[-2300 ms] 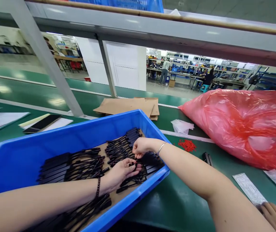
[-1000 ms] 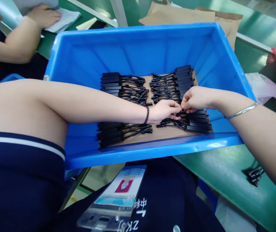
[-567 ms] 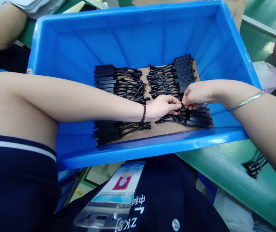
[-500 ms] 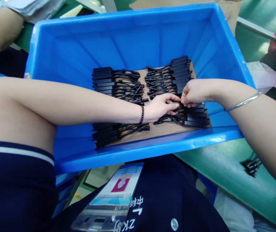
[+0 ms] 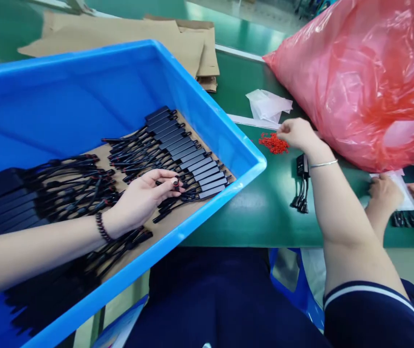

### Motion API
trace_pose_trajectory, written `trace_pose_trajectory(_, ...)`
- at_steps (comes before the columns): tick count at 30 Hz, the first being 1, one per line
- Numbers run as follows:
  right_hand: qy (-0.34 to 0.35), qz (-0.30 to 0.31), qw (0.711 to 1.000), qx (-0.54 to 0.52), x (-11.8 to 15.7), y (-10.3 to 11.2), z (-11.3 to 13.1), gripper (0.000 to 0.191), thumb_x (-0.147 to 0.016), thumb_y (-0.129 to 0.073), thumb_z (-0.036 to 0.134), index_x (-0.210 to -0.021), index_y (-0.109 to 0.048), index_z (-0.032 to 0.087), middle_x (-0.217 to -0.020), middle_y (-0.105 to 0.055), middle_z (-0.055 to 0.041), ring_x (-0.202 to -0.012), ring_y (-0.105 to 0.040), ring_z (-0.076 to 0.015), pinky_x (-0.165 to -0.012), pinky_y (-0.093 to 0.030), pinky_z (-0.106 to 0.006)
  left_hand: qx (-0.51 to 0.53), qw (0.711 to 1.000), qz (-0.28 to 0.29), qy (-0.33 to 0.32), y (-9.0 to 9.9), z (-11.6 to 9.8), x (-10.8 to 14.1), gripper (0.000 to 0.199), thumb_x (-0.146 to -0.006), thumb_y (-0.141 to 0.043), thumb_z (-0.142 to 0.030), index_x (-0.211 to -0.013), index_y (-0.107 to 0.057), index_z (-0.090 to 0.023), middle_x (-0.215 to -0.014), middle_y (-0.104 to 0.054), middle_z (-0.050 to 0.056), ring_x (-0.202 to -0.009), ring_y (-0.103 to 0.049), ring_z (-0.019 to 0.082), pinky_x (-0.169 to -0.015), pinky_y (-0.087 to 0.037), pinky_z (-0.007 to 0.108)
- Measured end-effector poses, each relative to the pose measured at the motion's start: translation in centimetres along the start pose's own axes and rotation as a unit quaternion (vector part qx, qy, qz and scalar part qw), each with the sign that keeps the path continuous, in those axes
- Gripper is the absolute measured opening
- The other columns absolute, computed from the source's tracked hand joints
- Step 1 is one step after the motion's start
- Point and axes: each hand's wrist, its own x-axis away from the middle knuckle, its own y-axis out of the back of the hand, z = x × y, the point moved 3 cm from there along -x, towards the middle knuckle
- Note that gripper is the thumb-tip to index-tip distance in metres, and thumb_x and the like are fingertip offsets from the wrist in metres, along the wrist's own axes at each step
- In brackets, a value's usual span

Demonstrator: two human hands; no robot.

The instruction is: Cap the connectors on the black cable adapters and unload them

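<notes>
My left hand (image 5: 149, 194) is inside the blue bin (image 5: 207, 104), its fingers closed on a black cable connector (image 5: 176, 185) with a red ring at its end. Rows of black boxes with short cables (image 5: 192, 157) lie around that hand on a cardboard sheet. Outside the bin, my right hand (image 5: 297, 133) hovers at the edge of a pile of small red rings (image 5: 274, 144) on the green table. Its fingertips are pinched together; whatever is between them is too small to see.
A large pink plastic bag (image 5: 359, 82) fills the far right. White plastic film (image 5: 268, 105) and flat cardboard (image 5: 120, 41) lie behind the bin. Another black cabled unit (image 5: 303, 166) rests by my right forearm. Another person's hands (image 5: 384, 193) hold a white bag at right.
My right hand has left the bin and moved right to the red rings. My left hand stays among the cables, now raising a connector. The view has swung right.
</notes>
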Motion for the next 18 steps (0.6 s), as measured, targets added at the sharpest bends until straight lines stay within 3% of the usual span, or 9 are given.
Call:
trace_pose_trajectory(3, 0.021, -0.017, 1.000, 0.005, 0.2, -4.1, -1.7, 0.018, -0.078, -0.059, 0.021, -0.090, -0.071, 0.014, -0.085, -0.068, -0.0062, -0.076, -0.058, -0.0167, -0.074, -0.044, -0.029, 0.040, 0.999, -0.006, -0.028, -0.4, 0.1, 0.5, 0.033, -0.073, -0.063, -0.020, -0.104, -0.053, -0.018, -0.085, -0.062, 0.001, -0.085, -0.065, 0.016, -0.077, -0.053, 0.027)
trace_pose_trajectory(6, 0.085, -0.045, 0.995, 0.016, 0.0, -6.4, -0.2, 0.024, -0.085, -0.053, 0.024, -0.096, -0.073, 0.017, -0.096, -0.066, -0.0083, -0.092, -0.055, -0.0203, -0.084, -0.040, -0.031, 0.052, 0.997, -0.026, -0.053, -0.7, 0.4, 0.8, 0.034, -0.073, -0.060, -0.014, -0.106, -0.051, -0.019, -0.091, -0.058, -0.001, -0.091, -0.065, 0.016, -0.092, -0.051, 0.035)
trace_pose_trajectory(9, 0.100, -0.055, 0.993, 0.043, -0.5, -6.9, 2.5, 0.028, -0.088, -0.049, 0.028, -0.098, -0.073, 0.017, -0.100, -0.064, -0.0113, -0.100, -0.050, -0.0247, -0.085, -0.036, -0.034, 0.030, 0.997, -0.027, -0.066, -0.9, 0.5, 0.7, 0.027, -0.079, -0.059, -0.017, -0.103, -0.047, -0.019, -0.085, -0.058, -0.003, -0.091, -0.066, 0.016, -0.097, -0.049, 0.040)
trace_pose_trajectory(12, 0.077, -0.034, 0.991, 0.103, -0.1, -7.1, 4.9, 0.028, -0.087, -0.049, 0.028, -0.096, -0.072, 0.013, -0.099, -0.062, -0.0155, -0.102, -0.048, -0.0291, -0.080, -0.034, -0.037, 0.033, 0.998, 0.003, -0.055, -1.1, 0.5, 0.5, 0.021, -0.082, -0.058, -0.017, -0.098, -0.044, -0.017, -0.085, -0.063, 0.001, -0.091, -0.066, 0.016, -0.090, -0.053, 0.039)
trace_pose_trajectory(15, 0.034, 0.006, 0.985, 0.167, 0.6, -7.7, 5.9, 0.032, -0.090, -0.043, 0.025, -0.103, -0.068, 0.010, -0.104, -0.061, -0.0206, -0.103, -0.048, -0.0315, -0.072, -0.033, -0.037, 0.038, 0.998, 0.043, -0.026, -0.9, 0.8, 0.0, 0.017, -0.082, -0.058, -0.015, -0.094, -0.046, -0.015, -0.092, -0.065, 0.005, -0.083, -0.068, 0.016, -0.077, -0.057, 0.034)
trace_pose_trajectory(18, -0.031, 0.008, 0.986, 0.166, 0.0, -7.1, 6.1, 0.037, -0.092, -0.035, 0.021, -0.111, -0.062, 0.005, -0.110, -0.059, -0.0259, -0.105, -0.051, -0.0324, -0.070, -0.034, -0.038, 0.032, 0.998, 0.045, -0.038, -0.4, 0.7, -0.8, 0.013, -0.083, -0.057, -0.012, -0.095, -0.053, -0.012, -0.084, -0.065, 0.004, -0.075, -0.067, 0.013, -0.069, -0.058, 0.028)
